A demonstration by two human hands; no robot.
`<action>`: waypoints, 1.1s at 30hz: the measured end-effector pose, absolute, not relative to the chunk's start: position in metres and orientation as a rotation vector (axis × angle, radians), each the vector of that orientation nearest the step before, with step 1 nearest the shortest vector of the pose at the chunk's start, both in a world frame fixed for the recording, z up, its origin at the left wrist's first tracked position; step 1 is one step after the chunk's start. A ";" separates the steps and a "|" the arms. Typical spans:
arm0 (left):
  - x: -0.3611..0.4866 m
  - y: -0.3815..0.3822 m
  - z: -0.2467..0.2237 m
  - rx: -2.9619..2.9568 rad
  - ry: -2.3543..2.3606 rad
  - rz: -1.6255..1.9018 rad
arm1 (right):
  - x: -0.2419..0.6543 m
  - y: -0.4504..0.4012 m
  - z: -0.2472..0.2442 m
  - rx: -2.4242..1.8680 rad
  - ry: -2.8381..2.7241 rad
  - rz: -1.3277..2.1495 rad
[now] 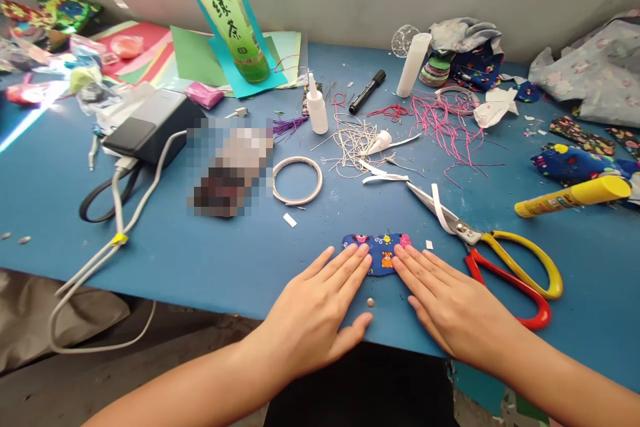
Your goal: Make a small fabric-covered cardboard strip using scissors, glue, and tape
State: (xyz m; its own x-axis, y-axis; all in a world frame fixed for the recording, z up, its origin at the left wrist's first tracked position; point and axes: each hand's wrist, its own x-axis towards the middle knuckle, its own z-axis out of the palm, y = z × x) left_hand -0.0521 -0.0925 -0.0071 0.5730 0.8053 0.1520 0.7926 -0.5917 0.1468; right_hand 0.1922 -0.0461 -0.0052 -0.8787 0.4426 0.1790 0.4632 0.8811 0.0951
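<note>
- Patterned blue cloth piece (383, 255), near tabletop (225, 260) front edge: best pressed evenly, outward from centre.
- Left hand (320, 300), right hand (455, 303): fingers flat upon it, grasping nothing.

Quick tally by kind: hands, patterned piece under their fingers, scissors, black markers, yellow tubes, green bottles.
Hands (left hand, right hand): 2
Patterned piece: 1
Scissors: 1 pair
Black marker: 1
Yellow tube: 1
Green bottle: 1
Total: 7
</note>
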 end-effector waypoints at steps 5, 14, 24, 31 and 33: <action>-0.060 -0.098 -0.006 2.676 1.387 0.338 | 0.203 -0.048 -0.007 -0.724 -2.892 -0.103; -0.075 -0.093 -0.007 2.332 1.459 1.152 | 0.224 -0.052 0.000 -0.743 -2.636 0.074; -0.080 -0.062 0.004 2.538 1.523 0.868 | 0.297 -0.056 -0.001 -1.245 -2.513 -0.265; -0.044 -0.039 0.009 2.583 1.525 0.249 | 0.319 -0.046 -0.028 -1.384 -2.488 -0.293; -0.040 -0.035 0.011 2.542 1.476 0.214 | 0.318 -0.044 -0.029 -1.388 -2.482 -0.267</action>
State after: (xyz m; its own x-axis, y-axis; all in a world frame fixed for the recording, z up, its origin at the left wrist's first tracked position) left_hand -0.0397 -0.0346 0.0107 0.4925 0.8699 0.0273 0.8419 -0.4842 0.2382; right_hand 0.3179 -0.0439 -0.0291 -0.4967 0.8013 0.3334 0.8539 0.5199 0.0228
